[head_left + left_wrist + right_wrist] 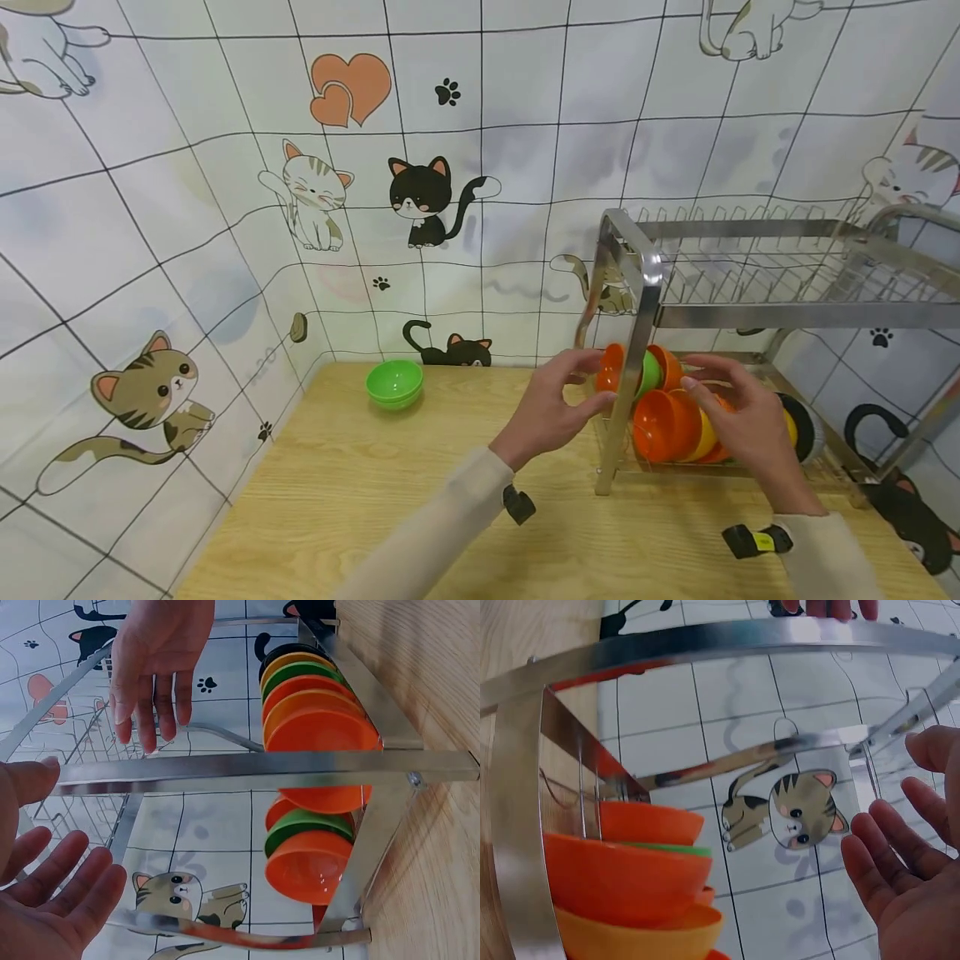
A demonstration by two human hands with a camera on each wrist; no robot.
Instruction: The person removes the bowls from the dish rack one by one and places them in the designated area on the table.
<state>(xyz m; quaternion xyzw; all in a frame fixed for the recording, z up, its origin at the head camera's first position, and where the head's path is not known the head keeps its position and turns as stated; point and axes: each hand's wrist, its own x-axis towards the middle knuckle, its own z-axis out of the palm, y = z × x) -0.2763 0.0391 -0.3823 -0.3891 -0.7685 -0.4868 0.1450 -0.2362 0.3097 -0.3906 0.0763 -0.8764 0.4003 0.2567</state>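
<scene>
Just outside the left upright of the steel dish rack (633, 367), my left hand (551, 408) is held with thumb and fingers spread and nothing between them. Inside the rack's lower level, my right hand (742, 421) is in front of the bowls, fingers loosely bent and holding nothing. Both wrist views show the hands apart from the bowls. A back row has an orange bowl (307, 866), a green bowl (300, 825) and another orange bowl behind it. The front row starts with an orange bowl (654, 427), followed by yellow, green and black-edged ones (289, 656).
Two stacked green bowls (394, 383) stand on the wooden table (360, 500) near the back wall. The rack's upper wire shelf (750, 267) spans above the bowls. Cat-patterned tile covering (517, 167) lines the walls behind and to the left.
</scene>
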